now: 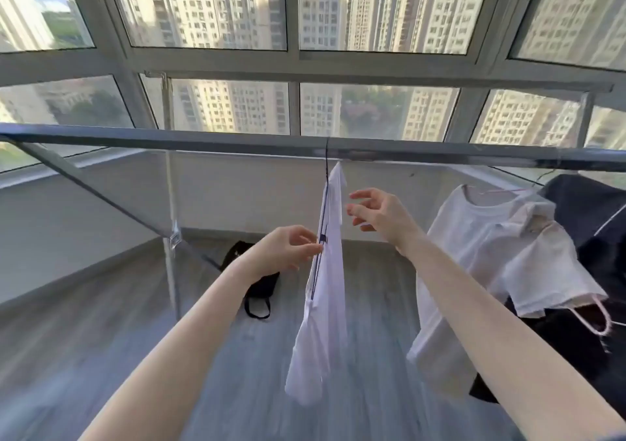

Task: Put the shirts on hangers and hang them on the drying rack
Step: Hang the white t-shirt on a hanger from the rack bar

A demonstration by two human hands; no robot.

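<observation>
A white shirt hangs edge-on from a dark hanger hooked over the grey top bar of the drying rack. My left hand pinches the shirt's left edge near a small dark tag. Just right of the shirt's collar hovers my right hand, fingers spread and holding nothing. Further right, a second white T-shirt hangs on a pink hanger, and a dark garment hangs behind it at the far right.
A black garment lies on the grey floor below the rack. The rack's slanted leg and an upright post stand at left. A low white wall and large windows run behind the bar.
</observation>
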